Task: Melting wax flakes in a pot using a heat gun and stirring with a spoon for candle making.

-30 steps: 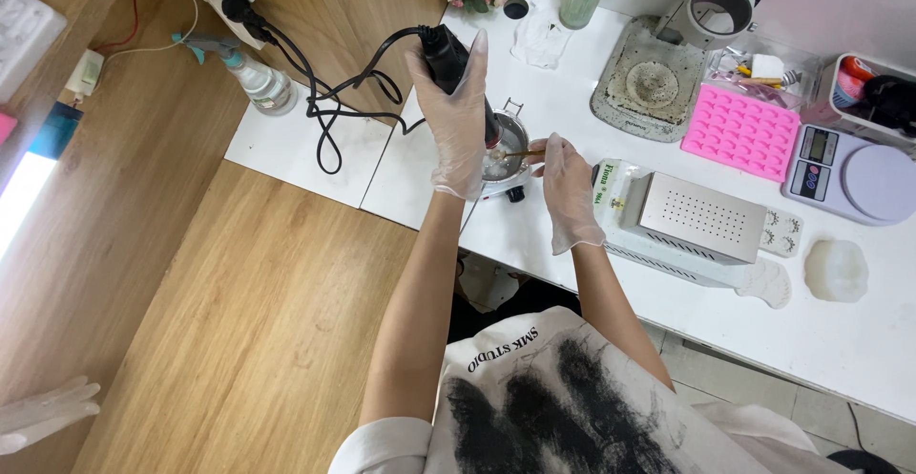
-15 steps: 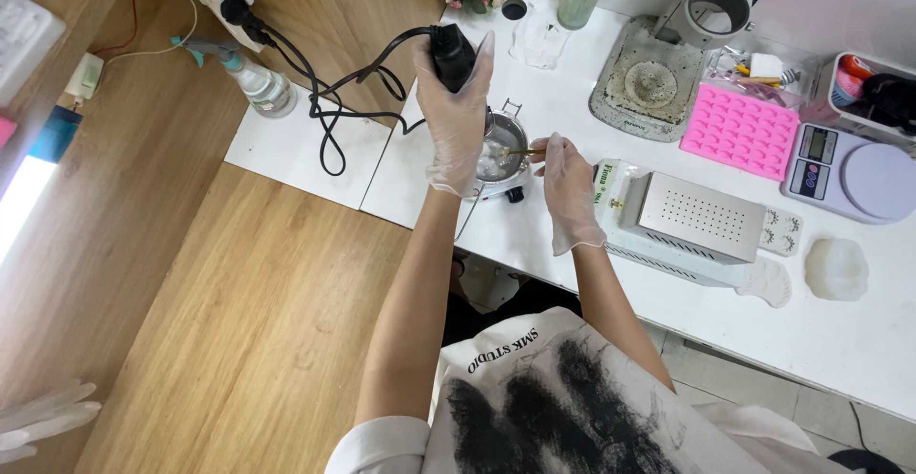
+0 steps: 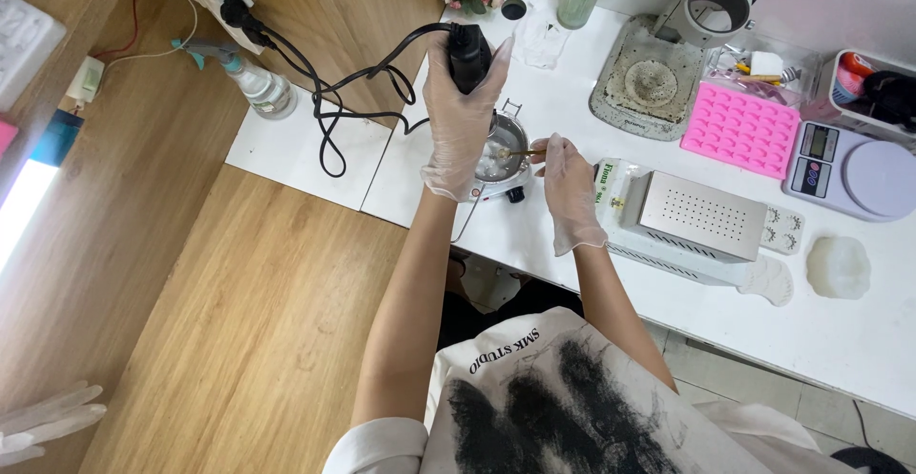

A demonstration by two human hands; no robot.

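Two gloved hands work over a small metal pot point(image 3: 504, 140) that sits on a little heater at the near edge of the white table point(image 3: 859, 340) in the head view. The left hand point(image 3: 460, 116) is wrapped tight around a black heat tool point(image 3: 469, 54), its nozzle aimed down at the pot; the right hand point(image 3: 570, 186) pinches a thin stirring stick point(image 3: 520, 152) whose tip dips into the pale contents. Hot air blown too close could, I judge, splash the melt over the rim or scorch the glove, and the black cord point(image 3: 334, 111), looping loosely across the table from the wall plug, could snag and tug the tool sideways. Just right of the right hand lie a printed packet point(image 3: 611, 183) and a perforated metal box point(image 3: 701, 214), crowding the wrist; a pink mould point(image 3: 739, 130) and a kitchen scale point(image 3: 854, 168) stand further back, well apart. A spray bottle point(image 3: 253, 83) lies left of the cord, near the wall.
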